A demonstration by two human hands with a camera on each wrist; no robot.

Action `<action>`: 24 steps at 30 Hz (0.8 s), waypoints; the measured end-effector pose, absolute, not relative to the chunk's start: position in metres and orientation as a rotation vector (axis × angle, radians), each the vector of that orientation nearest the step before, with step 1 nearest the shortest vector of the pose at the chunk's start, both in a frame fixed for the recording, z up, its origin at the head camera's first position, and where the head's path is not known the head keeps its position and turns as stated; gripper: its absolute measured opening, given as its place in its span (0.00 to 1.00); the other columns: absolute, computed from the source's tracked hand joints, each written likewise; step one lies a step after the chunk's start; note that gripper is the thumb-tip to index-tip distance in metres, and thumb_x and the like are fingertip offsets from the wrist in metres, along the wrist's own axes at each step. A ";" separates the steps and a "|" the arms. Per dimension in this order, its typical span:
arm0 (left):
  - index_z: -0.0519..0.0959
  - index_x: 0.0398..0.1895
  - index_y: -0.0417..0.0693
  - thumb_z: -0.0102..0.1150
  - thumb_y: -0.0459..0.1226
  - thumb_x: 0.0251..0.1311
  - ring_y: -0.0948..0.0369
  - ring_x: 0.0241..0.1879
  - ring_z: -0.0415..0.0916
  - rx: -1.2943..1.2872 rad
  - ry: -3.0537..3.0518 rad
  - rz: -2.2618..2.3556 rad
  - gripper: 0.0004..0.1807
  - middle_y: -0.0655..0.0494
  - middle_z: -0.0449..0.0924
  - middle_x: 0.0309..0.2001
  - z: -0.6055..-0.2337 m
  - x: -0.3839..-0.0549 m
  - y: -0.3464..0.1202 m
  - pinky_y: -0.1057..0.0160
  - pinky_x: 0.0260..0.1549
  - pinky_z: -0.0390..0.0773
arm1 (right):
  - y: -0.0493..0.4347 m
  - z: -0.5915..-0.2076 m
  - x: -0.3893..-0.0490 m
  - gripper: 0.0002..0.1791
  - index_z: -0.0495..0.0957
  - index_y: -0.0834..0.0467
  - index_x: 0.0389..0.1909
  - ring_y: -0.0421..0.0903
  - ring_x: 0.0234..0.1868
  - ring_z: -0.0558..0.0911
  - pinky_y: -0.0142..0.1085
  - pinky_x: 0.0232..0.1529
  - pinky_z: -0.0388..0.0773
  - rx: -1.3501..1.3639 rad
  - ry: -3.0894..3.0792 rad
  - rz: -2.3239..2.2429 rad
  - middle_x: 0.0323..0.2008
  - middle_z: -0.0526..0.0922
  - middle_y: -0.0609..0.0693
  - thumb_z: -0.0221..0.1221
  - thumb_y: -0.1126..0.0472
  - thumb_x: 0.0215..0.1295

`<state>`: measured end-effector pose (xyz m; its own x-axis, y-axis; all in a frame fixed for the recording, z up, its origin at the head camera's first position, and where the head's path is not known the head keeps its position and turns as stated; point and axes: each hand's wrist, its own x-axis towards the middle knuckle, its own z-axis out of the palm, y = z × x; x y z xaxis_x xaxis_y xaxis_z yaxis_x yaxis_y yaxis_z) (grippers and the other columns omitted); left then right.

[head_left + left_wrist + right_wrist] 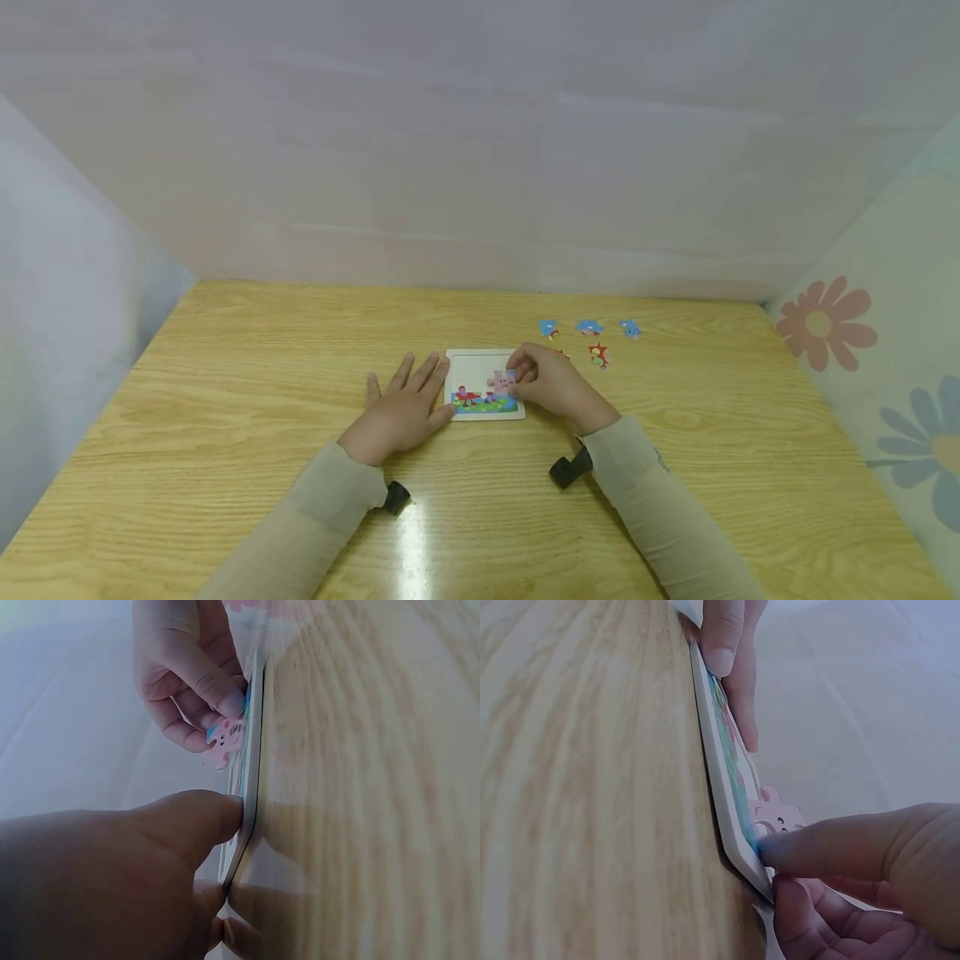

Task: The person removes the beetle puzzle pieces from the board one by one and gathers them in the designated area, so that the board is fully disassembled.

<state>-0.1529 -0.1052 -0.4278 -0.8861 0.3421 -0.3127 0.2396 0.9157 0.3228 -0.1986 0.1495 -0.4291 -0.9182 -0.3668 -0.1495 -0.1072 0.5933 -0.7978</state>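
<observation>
1. pink pig-face puzzle piece (501, 382) is held near the centre of the head view, at the right part of the white-rimmed puzzle tray (468, 367).
2. it is pinched at its right edge between the thumb and fingers of the right hand (551, 385), in a narrow grip; most of the printed face is thus left uncovered, probably so that it can be lined up by eye.
3. in the left wrist view it is seen tilted to the tray, not lying flat; whether the tray is touched by it cannot be told.
4. the left hand (401, 417) is spread wide, with nothing grasped; its thumb is laid on the tray's lower left corner and its fingertips are set at the left rim, presumably so that sliding is prevented.
5. the tray's lower part is filled by green-and-red puzzle pieces (483, 406), with white backing left bare above, so the picture is judged partly built.
6. loose puzzle pieces (590, 327), blue and red, are laid out at right of centre on the wooden table (300, 333), seemingly spaced for easy choosing.
7. no brand or label can be read; a dark mark (662, 460) on the right sleeve, lower right, is too small to make out.
</observation>
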 end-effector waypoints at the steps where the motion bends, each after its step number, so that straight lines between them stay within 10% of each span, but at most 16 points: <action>1: 0.38 0.83 0.54 0.40 0.58 0.77 0.44 0.80 0.25 0.426 2.709 0.393 0.42 0.55 0.33 0.83 -0.428 -0.153 -0.105 0.21 0.64 0.29 | 0.149 -0.430 -0.199 0.12 0.79 0.60 0.46 0.46 0.37 0.77 0.37 0.40 0.78 -0.386 2.530 -1.241 0.38 0.79 0.51 0.66 0.69 0.64; 24: 0.37 0.83 0.55 0.41 0.57 0.78 0.44 0.80 0.24 0.418 2.702 0.403 0.42 0.55 0.32 0.83 -0.427 -0.152 -0.105 0.22 0.64 0.28 | 0.151 -0.439 -0.205 0.08 0.82 0.67 0.44 0.44 0.30 0.81 0.34 0.35 0.82 -0.176 2.393 -1.511 0.33 0.85 0.55 0.63 0.67 0.70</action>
<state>-0.1519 -0.1049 -0.4268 -0.8851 0.3394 -0.3186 0.2317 0.9148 0.3307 -0.2054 0.1514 -0.4388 -0.9459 -0.2630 -0.1899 0.0584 0.4376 -0.8973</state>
